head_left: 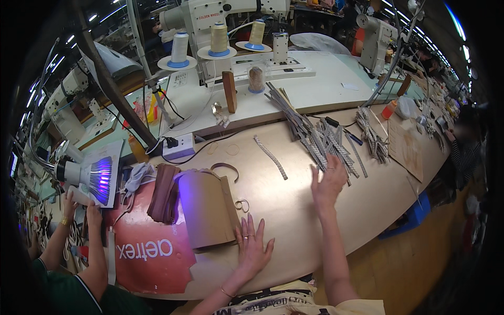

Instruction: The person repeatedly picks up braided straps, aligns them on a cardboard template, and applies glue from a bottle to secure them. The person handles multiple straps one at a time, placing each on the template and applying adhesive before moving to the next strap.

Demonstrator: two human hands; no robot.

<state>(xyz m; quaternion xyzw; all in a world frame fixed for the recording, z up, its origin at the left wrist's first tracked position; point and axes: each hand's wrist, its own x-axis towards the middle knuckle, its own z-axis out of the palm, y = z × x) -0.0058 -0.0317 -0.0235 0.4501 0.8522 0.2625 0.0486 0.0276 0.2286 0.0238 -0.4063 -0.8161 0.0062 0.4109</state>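
Observation:
My left hand (254, 245) lies flat on the tan table, fingers spread, beside the right edge of a brown cardboard sheet (207, 210). Rings show on its fingers and nothing is in it. My right hand (326, 188) reaches to the near end of a loose pile of grey braided straps (310, 134). Its thumb stands apart and its fingertips rest over the strap ends; no strap is visibly lifted. One single braided strap (271, 157) lies apart, left of the pile. A second bundle of braided straps (371, 134) is at the right.
Dark red strips (163, 193) lie on a red board (152, 252) at left. A lit lamp (100, 178) stands near a co-worker's hands (79, 210), which hold a pale piece. Behind are thread cones (219, 39) and a sewing machine (202, 16). A stained board (405, 149) lies at right.

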